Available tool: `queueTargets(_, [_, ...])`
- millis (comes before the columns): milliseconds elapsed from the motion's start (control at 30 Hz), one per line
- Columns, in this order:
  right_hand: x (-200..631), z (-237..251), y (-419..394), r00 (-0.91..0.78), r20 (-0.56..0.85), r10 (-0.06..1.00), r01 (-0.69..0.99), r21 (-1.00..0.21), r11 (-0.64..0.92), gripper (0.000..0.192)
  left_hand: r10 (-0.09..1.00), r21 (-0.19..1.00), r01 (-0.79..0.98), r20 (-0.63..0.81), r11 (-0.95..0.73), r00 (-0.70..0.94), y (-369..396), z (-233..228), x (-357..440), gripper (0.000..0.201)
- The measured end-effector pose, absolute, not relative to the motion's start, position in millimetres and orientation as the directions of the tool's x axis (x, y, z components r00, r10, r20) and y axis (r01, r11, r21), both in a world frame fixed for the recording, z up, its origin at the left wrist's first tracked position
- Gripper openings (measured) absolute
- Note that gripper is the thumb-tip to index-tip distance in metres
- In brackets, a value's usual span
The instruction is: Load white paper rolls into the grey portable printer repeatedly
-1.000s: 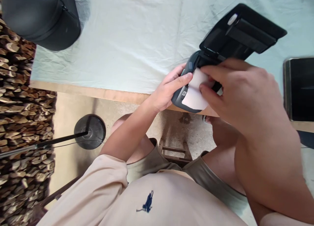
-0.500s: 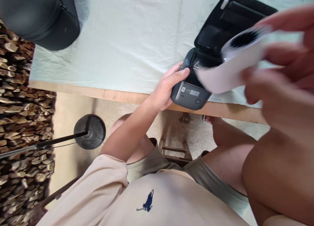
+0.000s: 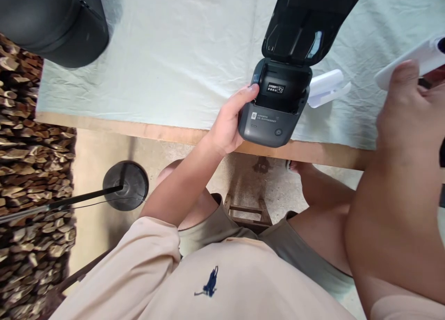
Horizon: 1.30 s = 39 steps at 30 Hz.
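Note:
My left hand grips the left side of a dark grey label printer, thumb on its rim, near the table's front edge. The printer's lid stands open, showing a bare compartment with a small printed label inside. Over at the right edge, my right hand is closed on a white paper roll, its thumb on the paper and part of the roll out of frame. Just right of the printer, a second curled white piece, apparently paper, lies on the cloth.
A pale cloth covers the table, whose wooden edge shows in front. At the upper left sits a black bag or case. Below are a round black stand base, a wooden stool and stacked firewood.
My right hand has carried the paper roll from over the printer away to the right. The printer has tilted, so its compartment and the curled white piece beside it now show.

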State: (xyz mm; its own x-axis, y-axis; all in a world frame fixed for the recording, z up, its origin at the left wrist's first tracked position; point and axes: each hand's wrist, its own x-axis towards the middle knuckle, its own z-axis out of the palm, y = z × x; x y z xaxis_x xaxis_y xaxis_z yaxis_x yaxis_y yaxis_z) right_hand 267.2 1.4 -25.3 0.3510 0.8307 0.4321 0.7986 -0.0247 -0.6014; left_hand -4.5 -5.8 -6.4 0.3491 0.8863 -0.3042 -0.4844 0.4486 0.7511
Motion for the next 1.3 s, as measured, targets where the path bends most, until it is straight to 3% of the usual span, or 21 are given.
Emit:
queueTargets(133, [265.3, -21.4, -1.8, 0.435, 0.278, 0.856, 0.835, -0.480, -0.268, 0.062, 0.889, 0.780, -0.457, -0.268, 0.426, 0.371, -4.6, -8.4, -5.3, 0.039])
queueTargets(167, [264.7, -21.6, -2.4, 0.421, 0.254, 0.871, 0.839, -0.474, -0.267, 0.068, 0.888, 0.778, -0.466, -0.252, 0.422, 0.384, -4.5, -8.6, -5.3, 0.037])
queueTargets(233, [262.1, -21.8, -3.8, 0.288, 0.373, 0.882, 0.863, -0.500, -0.071, 0.067, 0.886, 0.754, -0.494, -0.253, 0.432, 0.389, -4.4, -8.8, -5.0, 0.036])
queueTargets(300, [254.9, -18.9, -5.8, 0.125, 0.588, 0.799, 0.890, -0.422, 0.171, 0.055, 0.883, 0.723, -0.519, -0.295, 0.456, 0.365, -4.5, -8.4, -4.4, 0.038])
queueTargets(367, [240.4, -12.4, -7.9, 0.034, 0.642, 0.766, 0.926, -0.308, 0.217, 0.046, 0.878, 0.708, -0.524, -0.330, 0.473, 0.347, -4.8, -7.4, -3.8, 0.040])
queueTargets(467, [209.6, -0.8, -9.3, 0.007, 0.444, 0.896, 0.953, -0.273, 0.128, 0.041, 0.879, 0.712, -0.526, -0.306, 0.466, 0.365, -5.7, -5.3, -2.6, 0.036])
queueTargets(533, [191.3, 3.8, -8.6, 0.099, 0.229, 0.968, 0.967, -0.252, -0.040, 0.047, 0.887, 0.692, -0.560, -0.302, 0.457, 0.350, -6.2, -4.6, -1.4, 0.037])
queueTargets(633, [177.7, 3.6, -5.7, 0.244, -0.041, 0.969, 0.947, -0.207, -0.247, 0.057, 0.884, 0.652, -0.596, -0.346, 0.468, 0.315, -6.3, -5.5, 0.1, 0.038])
queueTargets(800, [177.7, -0.4, -1.8, 0.303, -0.041, 0.952, 0.921, -0.244, -0.303, 0.047, 0.880, 0.669, -0.572, -0.352, 0.474, 0.318, -6.0, -8.3, -0.7, 0.045])
queueTargets(900, [178.0, 2.3, -4.3, 0.290, 0.028, 0.957, 0.911, -0.315, -0.267, 0.044, 0.889, 0.681, -0.574, -0.315, 0.455, 0.332, -6.7, -7.0, -1.5, 0.037])
queueTargets(1000, [181.1, 4.5, -7.5, 0.281, 0.192, 0.940, 0.794, -0.598, -0.115, 0.039, 0.889, 0.655, -0.601, -0.335, 0.458, 0.313, -8.1, -3.2, -1.5, 0.029])
queueTargets(1067, [185.0, 5.6, -7.0, 0.269, 0.205, 0.941, 0.640, -0.768, -0.016, 0.041, 0.878, 0.628, -0.614, -0.348, 0.478, 0.328, -8.9, -0.9, -1.6, 0.024])
queueTargets(1200, [190.7, 13.4, -0.1, 0.225, -0.051, 0.973, 0.206, -0.974, -0.098, 0.048, 0.884, 0.638, -0.612, -0.316, 0.468, 0.345, -8.8, -1.6, -2.2, 0.021])
queueTargets(1300, [193.2, 16.7, 4.0, 0.179, -0.193, 0.965, -0.115, -0.978, -0.175, 0.039, 0.909, 0.703, -0.590, -0.213, 0.397, 0.358, -7.4, -5.9, -2.4, 0.027])
